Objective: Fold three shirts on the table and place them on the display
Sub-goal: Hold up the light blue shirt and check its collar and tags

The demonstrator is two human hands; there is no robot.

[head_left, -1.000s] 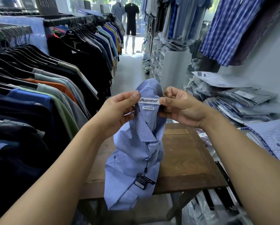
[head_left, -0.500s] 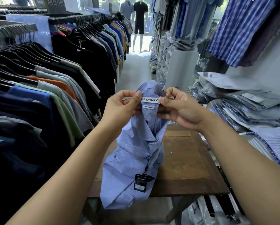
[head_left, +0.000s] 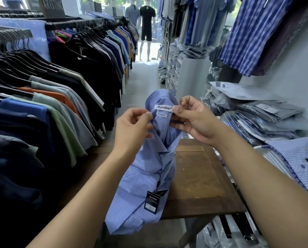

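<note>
Left hand [head_left: 131, 126], 9 o'clock of collar [head_left: 158, 98]: pinching the collar edge. Right hand [head_left: 194, 120], 3 o'clock: pinching beside the label [head_left: 163, 107]. Blue shirt [head_left: 146, 169]: hung upright between them, likely to square the collar. Its tail drapes over the wooden table [head_left: 199, 172] toward 6 o'clock.

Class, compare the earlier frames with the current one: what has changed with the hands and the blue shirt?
The left hand slid slightly down the collar, off the brand label. The right hand still pinches beside it. The blue shirt stays held up, draped over the wooden table.
</note>
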